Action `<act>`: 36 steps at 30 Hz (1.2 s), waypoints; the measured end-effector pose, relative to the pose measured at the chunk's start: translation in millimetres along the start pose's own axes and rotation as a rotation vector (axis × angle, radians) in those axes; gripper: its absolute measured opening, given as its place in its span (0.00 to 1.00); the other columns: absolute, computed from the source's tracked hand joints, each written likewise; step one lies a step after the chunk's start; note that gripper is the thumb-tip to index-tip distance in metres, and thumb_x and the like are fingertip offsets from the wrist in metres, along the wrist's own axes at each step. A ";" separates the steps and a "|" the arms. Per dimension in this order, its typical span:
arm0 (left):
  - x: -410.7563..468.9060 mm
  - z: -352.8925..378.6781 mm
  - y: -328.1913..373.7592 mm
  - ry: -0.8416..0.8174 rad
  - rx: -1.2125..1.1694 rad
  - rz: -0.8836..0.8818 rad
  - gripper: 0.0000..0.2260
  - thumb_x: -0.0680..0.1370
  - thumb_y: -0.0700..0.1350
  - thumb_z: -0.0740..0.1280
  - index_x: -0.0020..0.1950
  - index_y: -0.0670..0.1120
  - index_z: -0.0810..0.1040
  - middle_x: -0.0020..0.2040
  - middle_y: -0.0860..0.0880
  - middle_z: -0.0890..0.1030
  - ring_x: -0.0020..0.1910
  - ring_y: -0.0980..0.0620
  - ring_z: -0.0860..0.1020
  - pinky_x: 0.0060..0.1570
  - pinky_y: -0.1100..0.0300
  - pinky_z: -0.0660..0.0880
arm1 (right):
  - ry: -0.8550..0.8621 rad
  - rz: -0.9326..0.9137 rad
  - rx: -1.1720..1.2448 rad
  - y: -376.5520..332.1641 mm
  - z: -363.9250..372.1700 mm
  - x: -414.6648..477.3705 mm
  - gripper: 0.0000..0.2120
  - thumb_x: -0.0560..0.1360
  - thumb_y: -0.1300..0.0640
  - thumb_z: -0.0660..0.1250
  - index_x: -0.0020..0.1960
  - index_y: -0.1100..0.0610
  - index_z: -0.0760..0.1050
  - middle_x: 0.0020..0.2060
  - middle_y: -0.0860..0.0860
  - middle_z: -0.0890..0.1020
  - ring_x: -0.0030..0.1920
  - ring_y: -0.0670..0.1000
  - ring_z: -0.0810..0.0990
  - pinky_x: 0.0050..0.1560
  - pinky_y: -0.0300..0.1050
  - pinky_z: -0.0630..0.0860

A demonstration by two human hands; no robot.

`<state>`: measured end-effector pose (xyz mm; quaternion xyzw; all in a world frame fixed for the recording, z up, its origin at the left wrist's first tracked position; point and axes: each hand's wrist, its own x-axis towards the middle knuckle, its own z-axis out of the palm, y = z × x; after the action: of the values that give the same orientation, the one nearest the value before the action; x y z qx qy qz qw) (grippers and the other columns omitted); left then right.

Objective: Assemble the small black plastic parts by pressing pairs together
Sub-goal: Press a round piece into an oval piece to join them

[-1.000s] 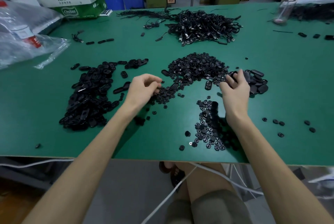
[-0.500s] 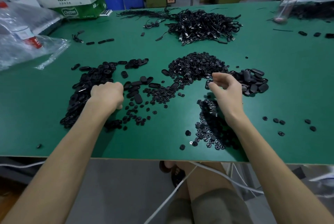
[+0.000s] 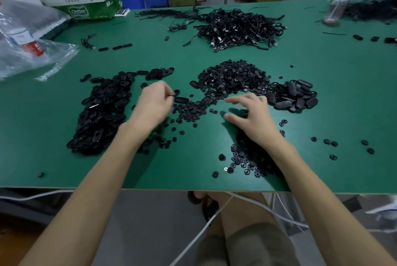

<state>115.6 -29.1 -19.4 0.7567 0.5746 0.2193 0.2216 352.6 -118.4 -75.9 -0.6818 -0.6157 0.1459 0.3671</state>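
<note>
Position: oval shell (image 3: 182, 100) just right of left hand (image 3: 153, 104), long axis crosswise | left hand apparently pinches small part (image 3: 171, 94), blurred | right hand (image 3: 252, 115) spread open, farther off

Bare table (image 3: 354, 98) lies open right of the oval-cap pile (image 3: 294, 98), save a few stray discs (image 3: 327, 141); a clear band runs between the cable heap (image 3: 240, 29) and round-part mound (image 3: 232, 77). Front centre open between flat-plate pile (image 3: 101, 113) and near disc scatter (image 3: 247, 158); plastic bag (image 3: 32, 51) blocks far left.
</note>
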 end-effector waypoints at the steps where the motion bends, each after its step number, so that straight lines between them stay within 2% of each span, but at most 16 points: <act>1: -3.1 8.1 7.8 -0.051 -0.206 0.011 0.05 0.83 0.35 0.66 0.57 0.41 0.78 0.51 0.46 0.83 0.44 0.51 0.85 0.45 0.58 0.83 | -0.039 -0.034 -0.065 -0.7 1.3 -0.2 0.22 0.78 0.46 0.72 0.71 0.45 0.77 0.64 0.48 0.76 0.64 0.52 0.63 0.62 0.44 0.62; 3: -7.8 28.1 21.5 -0.084 -0.523 0.046 0.07 0.81 0.33 0.68 0.57 0.39 0.79 0.51 0.42 0.83 0.44 0.50 0.86 0.43 0.59 0.84 | -0.084 -0.131 -0.202 -1.7 5.4 -1.7 0.23 0.79 0.42 0.68 0.74 0.40 0.72 0.69 0.44 0.73 0.66 0.54 0.62 0.64 0.47 0.60; 6: -9.8 57.5 36.2 0.034 -0.796 0.027 0.06 0.80 0.32 0.68 0.54 0.40 0.80 0.48 0.41 0.84 0.45 0.48 0.86 0.45 0.56 0.84 | -0.126 -0.207 -0.345 -1.5 11.5 -3.6 0.20 0.82 0.40 0.63 0.74 0.37 0.72 0.71 0.40 0.71 0.69 0.56 0.61 0.62 0.47 0.57; 10: -10.2 84.3 48.7 0.074 -1.053 -0.016 0.05 0.80 0.34 0.69 0.54 0.42 0.82 0.46 0.45 0.84 0.45 0.49 0.86 0.44 0.59 0.82 | -0.069 -0.189 -0.266 0.6 12.7 -2.2 0.16 0.80 0.44 0.69 0.66 0.46 0.81 0.63 0.45 0.79 0.64 0.57 0.66 0.59 0.47 0.60; 13: -9.7 97.9 54.2 0.013 -1.157 -0.041 0.06 0.81 0.35 0.70 0.55 0.44 0.83 0.46 0.48 0.85 0.46 0.49 0.86 0.47 0.59 0.81 | -0.012 -0.184 -0.235 1.1 11.3 -1.4 0.11 0.78 0.51 0.73 0.57 0.54 0.85 0.54 0.50 0.82 0.59 0.59 0.70 0.60 0.56 0.67; 16: -10.5 105.6 52.1 0.003 -1.126 -0.029 0.10 0.80 0.34 0.70 0.60 0.42 0.84 0.47 0.50 0.85 0.45 0.54 0.83 0.50 0.59 0.80 | 0.012 -0.167 -0.212 -0.7 10.0 -2.1 0.09 0.77 0.53 0.75 0.51 0.58 0.84 0.49 0.53 0.81 0.56 0.59 0.71 0.58 0.59 0.70; 19: -14.0 107.9 49.1 -0.008 -1.014 0.045 0.14 0.78 0.31 0.70 0.60 0.42 0.85 0.50 0.53 0.87 0.48 0.59 0.84 0.50 0.65 0.79 | 0.010 -0.174 -0.199 -1.3 10.2 -2.4 0.08 0.76 0.56 0.75 0.47 0.61 0.82 0.47 0.56 0.80 0.53 0.61 0.72 0.56 0.60 0.71; 21: -15.5 107.2 49.4 -0.015 -1.004 0.066 0.14 0.78 0.30 0.70 0.59 0.45 0.85 0.50 0.54 0.87 0.50 0.59 0.84 0.50 0.67 0.78 | 0.000 -0.164 -0.183 -1.4 10.2 -1.3 0.07 0.77 0.57 0.75 0.48 0.61 0.82 0.48 0.56 0.80 0.53 0.61 0.72 0.56 0.60 0.71; 25: -13.7 107.6 46.3 0.029 -1.023 0.044 0.15 0.78 0.30 0.71 0.58 0.48 0.85 0.53 0.52 0.87 0.55 0.55 0.84 0.56 0.61 0.79 | -0.005 -0.150 -0.172 0.6 10.7 -0.1 0.04 0.78 0.60 0.73 0.51 0.59 0.83 0.48 0.56 0.81 0.54 0.59 0.73 0.57 0.57 0.70; 29: -14.7 108.9 46.2 0.049 -1.015 0.051 0.15 0.77 0.31 0.72 0.57 0.48 0.85 0.52 0.51 0.87 0.53 0.54 0.84 0.57 0.59 0.80 | -0.013 -0.131 -0.138 0.8 9.2 0.2 0.03 0.77 0.62 0.72 0.51 0.58 0.82 0.47 0.54 0.81 0.53 0.58 0.74 0.58 0.56 0.71; 33: -13.4 109.1 45.6 0.061 -1.012 0.034 0.14 0.77 0.32 0.72 0.60 0.43 0.85 0.52 0.46 0.87 0.47 0.54 0.84 0.56 0.54 0.82 | 0.061 -0.070 0.029 -1.0 4.6 -2.9 0.12 0.76 0.67 0.73 0.52 0.52 0.77 0.43 0.47 0.81 0.47 0.51 0.78 0.52 0.48 0.75; 36: -13.9 108.7 46.2 0.053 -1.011 0.033 0.14 0.78 0.32 0.71 0.62 0.42 0.84 0.52 0.45 0.87 0.44 0.55 0.83 0.54 0.53 0.83 | 0.160 -0.012 0.199 -4.9 -0.5 -4.8 0.13 0.76 0.66 0.73 0.53 0.52 0.75 0.42 0.47 0.81 0.46 0.46 0.80 0.50 0.41 0.76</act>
<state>211.7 -62.7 -80.9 0.5581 0.3899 0.4927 0.5419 348.4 -123.2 -73.5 -0.6477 -0.5712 0.1492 0.4816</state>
